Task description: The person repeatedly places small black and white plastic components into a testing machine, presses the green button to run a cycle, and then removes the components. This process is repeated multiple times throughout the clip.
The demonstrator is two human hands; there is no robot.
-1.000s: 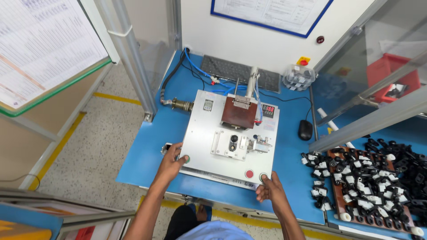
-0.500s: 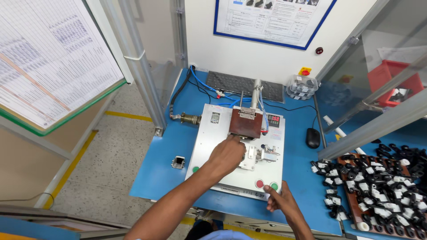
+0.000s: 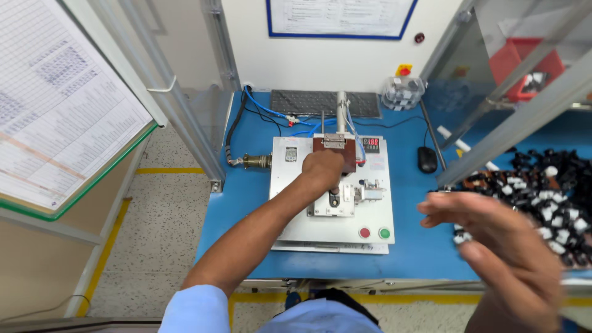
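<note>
My left hand [image 3: 322,169] reaches over a white bench-top press machine [image 3: 295,216] on a blue table [image 3: 246,203]. Its fingers curl down onto the small fixture [image 3: 338,200] just below the brown press head [image 3: 336,148]; what they pinch there is hidden. My right hand [image 3: 493,243] is raised and blurred at the lower right, fingers spread, empty, hovering near a tray of several black and white small parts [image 3: 542,191]. A red button [image 3: 364,232] and a green button [image 3: 385,233] sit on the machine's front right.
A black keyboard [image 3: 308,102] and a clear tub of parts [image 3: 404,92] lie at the back. A black mouse [image 3: 427,159] sits right of the machine. Aluminium frame posts [image 3: 185,105] stand left, a slanted rail [image 3: 524,92] crosses right. A paper chart board [image 3: 55,105] hangs at left.
My left hand went from the machine's front-left edge to the fixture under the press head. My right hand left the front edge and swung up to the right toward the parts tray.
</note>
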